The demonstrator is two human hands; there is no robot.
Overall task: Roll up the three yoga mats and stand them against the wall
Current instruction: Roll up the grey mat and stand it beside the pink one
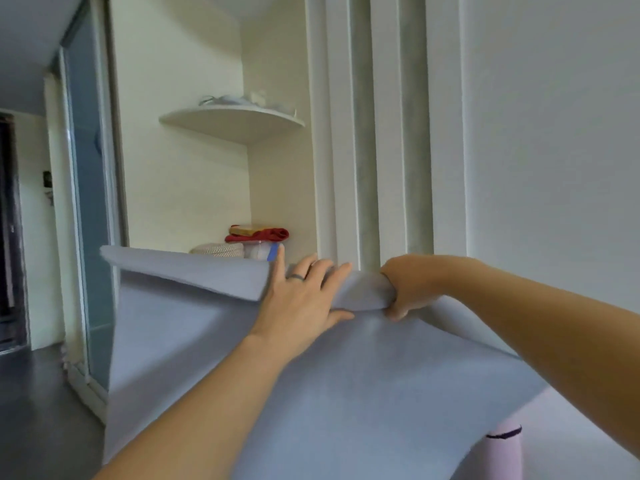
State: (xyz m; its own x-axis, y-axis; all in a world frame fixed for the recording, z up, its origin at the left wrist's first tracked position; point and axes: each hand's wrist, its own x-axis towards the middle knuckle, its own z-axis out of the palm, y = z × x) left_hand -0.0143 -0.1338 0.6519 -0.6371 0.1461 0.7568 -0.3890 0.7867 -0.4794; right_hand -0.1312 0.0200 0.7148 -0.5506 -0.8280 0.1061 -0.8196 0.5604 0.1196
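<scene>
A pale blue-grey yoga mat (242,358) is lifted up in front of me, with its top edge folded over into a loose first turn (194,271). My left hand (304,296) lies flat with fingers spread on that folded edge, a ring on one finger. To its right, my right hand (405,289) is clenched around the folded edge. At the lower right a rolled pink mat (504,452) with a dark band stands upright, partly hidden behind the blue-grey one.
A white wall (554,150) fills the right side. Behind the mat is an alcove with a curved corner shelf (235,121) and a lower ledge with red cloth (259,233) and a plastic container (261,249). A glass sliding door (90,202) and dark floor (38,410) lie left.
</scene>
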